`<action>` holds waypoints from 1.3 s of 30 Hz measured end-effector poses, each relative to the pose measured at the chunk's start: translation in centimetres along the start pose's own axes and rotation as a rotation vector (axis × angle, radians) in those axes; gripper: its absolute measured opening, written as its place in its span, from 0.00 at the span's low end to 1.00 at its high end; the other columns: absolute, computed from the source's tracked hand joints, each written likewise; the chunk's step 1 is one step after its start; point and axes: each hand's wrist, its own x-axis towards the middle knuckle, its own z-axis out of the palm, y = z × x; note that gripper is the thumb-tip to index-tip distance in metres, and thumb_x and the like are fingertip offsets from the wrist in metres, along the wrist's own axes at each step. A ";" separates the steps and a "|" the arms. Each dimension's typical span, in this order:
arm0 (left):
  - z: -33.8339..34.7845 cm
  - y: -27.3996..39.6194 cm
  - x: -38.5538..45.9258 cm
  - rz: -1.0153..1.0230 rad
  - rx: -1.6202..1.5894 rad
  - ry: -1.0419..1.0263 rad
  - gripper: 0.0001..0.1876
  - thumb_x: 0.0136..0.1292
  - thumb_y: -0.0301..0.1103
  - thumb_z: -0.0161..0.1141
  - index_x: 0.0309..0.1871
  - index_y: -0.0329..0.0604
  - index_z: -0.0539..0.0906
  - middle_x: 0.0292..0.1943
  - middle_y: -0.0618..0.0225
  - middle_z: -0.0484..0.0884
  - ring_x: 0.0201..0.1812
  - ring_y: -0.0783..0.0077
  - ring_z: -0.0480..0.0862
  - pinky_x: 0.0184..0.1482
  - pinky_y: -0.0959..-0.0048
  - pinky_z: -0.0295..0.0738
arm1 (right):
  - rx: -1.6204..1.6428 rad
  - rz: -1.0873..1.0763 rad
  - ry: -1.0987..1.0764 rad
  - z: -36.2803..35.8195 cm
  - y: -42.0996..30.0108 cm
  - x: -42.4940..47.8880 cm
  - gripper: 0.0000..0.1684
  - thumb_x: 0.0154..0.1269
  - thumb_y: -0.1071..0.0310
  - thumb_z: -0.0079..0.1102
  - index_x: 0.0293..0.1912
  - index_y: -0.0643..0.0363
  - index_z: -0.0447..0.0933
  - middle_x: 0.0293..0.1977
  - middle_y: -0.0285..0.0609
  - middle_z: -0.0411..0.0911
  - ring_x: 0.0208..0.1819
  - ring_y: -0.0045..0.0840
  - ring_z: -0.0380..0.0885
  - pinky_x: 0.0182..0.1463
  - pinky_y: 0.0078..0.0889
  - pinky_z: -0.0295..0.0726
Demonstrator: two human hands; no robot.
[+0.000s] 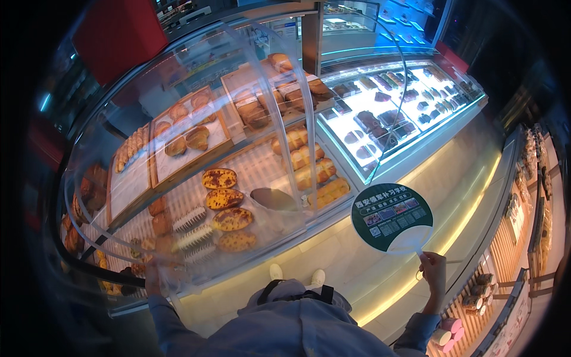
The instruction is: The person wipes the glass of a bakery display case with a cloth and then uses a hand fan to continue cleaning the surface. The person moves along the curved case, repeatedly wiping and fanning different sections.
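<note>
In the head view my right hand [432,267] holds the white handle of a round hand fan [392,218], dark green with printed writing and small pictures, over the aisle floor. My left hand [153,277] is at the near edge of a bakery display case, partly blurred behind its clear cover [276,102]; whether it grips anything cannot be told. Behind the cover, near that hand, lie cream-striped pastries [195,236] and oval browned breads [224,198]. Plump golden loaves [315,174] stand farther right. Croissants [197,137] rest on a raised wooden tray [192,172].
A brightly lit case [339,138] of dark packaged sweets adjoins the bread case. Along the right side runs a slatted shelf unit [508,227] with jars [479,292] and pink containers [453,330]. Tiled floor [348,263] with a yellow light strip lies between.
</note>
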 end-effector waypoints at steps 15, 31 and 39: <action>2.8 3.5 -1.9 -0.154 -0.036 0.198 0.15 0.61 0.42 0.46 0.38 0.39 0.75 0.29 0.67 0.76 0.33 0.72 0.74 0.39 0.73 0.69 | -0.608 -0.075 0.220 7.4 6.7 1.5 0.10 0.51 0.65 0.56 0.32 0.60 0.78 0.17 0.47 0.75 0.19 0.37 0.75 0.26 0.34 0.72; 8.6 6.8 -0.3 -0.315 0.035 0.365 0.15 0.62 0.41 0.45 0.39 0.38 0.74 0.29 0.67 0.75 0.32 0.72 0.75 0.38 0.72 0.70 | -0.551 -0.122 0.086 10.6 6.7 5.4 0.16 0.62 0.58 0.44 0.39 0.58 0.75 0.26 0.50 0.76 0.25 0.43 0.74 0.28 0.40 0.72; 8.9 6.5 -0.5 -0.323 0.013 0.371 0.14 0.63 0.40 0.44 0.39 0.38 0.73 0.29 0.67 0.75 0.32 0.72 0.75 0.38 0.71 0.70 | -0.579 -0.087 0.094 10.9 7.6 5.3 0.15 0.62 0.60 0.43 0.37 0.58 0.75 0.26 0.51 0.75 0.25 0.43 0.73 0.27 0.40 0.71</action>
